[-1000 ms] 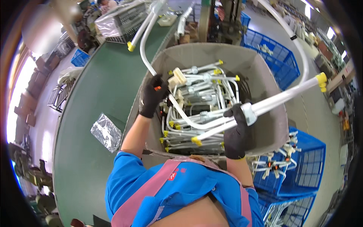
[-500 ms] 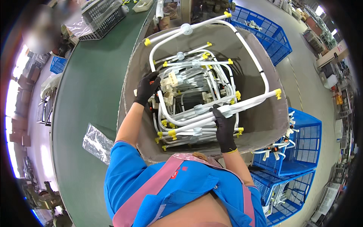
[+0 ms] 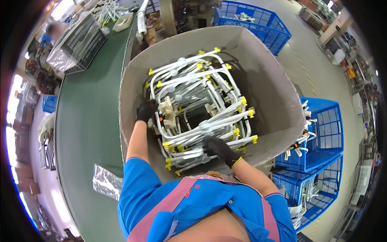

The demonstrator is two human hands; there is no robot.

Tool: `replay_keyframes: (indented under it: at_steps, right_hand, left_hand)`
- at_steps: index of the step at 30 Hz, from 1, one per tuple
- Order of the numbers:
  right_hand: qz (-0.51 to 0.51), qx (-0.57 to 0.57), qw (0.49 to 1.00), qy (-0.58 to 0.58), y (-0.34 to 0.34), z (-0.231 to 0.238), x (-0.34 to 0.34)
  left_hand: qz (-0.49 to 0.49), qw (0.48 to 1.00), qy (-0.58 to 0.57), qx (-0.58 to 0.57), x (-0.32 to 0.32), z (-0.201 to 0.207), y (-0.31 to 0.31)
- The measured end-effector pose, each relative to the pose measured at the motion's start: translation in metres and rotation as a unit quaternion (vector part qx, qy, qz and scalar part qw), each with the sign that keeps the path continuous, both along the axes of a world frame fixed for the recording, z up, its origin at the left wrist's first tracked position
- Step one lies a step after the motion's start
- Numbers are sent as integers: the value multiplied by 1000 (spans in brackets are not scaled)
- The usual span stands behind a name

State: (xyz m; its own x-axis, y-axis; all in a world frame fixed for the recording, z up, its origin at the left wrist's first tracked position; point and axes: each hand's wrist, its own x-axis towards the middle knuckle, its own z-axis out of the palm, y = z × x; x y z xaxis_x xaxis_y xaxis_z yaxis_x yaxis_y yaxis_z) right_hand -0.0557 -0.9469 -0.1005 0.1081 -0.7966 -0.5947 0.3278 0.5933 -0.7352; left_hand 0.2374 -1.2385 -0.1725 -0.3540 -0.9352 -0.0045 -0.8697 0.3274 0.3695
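Inside a tall grey bin (image 3: pixel 278 109) lies a stack of white tubular frames (image 3: pixel 193 69) with yellow end caps, clear round joint pieces and cream plastic connectors (image 3: pixel 167 108). My left hand (image 3: pixel 146 110), in a black glove, is closed at the left bar of the topmost frame; its fingertips are partly hidden. On the stack's near side, my gloved right hand (image 3: pixel 221 151) rests beside the front tubes below a clear joint piece (image 3: pixel 205 126). Its fingers are loosely extended over the tubes and do not wrap round one.
A green worktop (image 3: pixel 86 121) runs along the left, bearing a clear plastic bag (image 3: pixel 107 181) and a dark crate (image 3: pixel 82 48). Blue crates stand behind the bin (image 3: pixel 258 24) and to its right (image 3: pixel 322 137), some holding white tube parts. Another person is blurred at far left.
Both hands and the held frame have gone down into the bin, and the frame now lies on the stack. My right hand has come away from its joint piece, toward me.
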Motion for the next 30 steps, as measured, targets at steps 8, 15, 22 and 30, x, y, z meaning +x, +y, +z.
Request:
replay_keyframes:
  at_steps: [8,15,22,30]
  right_hand:
    - [130,-217,875,412,35,4,0]
    - [165,-228,815,506,62,2,-20]
    - [54,-338,789,510,81,44,-21]
    - [-90,-328,730,592,176,93,-75]
  left_hand:
    - [123,977,152,80,5,-82,46]
    - [226,803,480,271,24,-126,64]
    - [244,966,66,59,21,-84,63]
    - [20,985,170,0,-59,60,79]
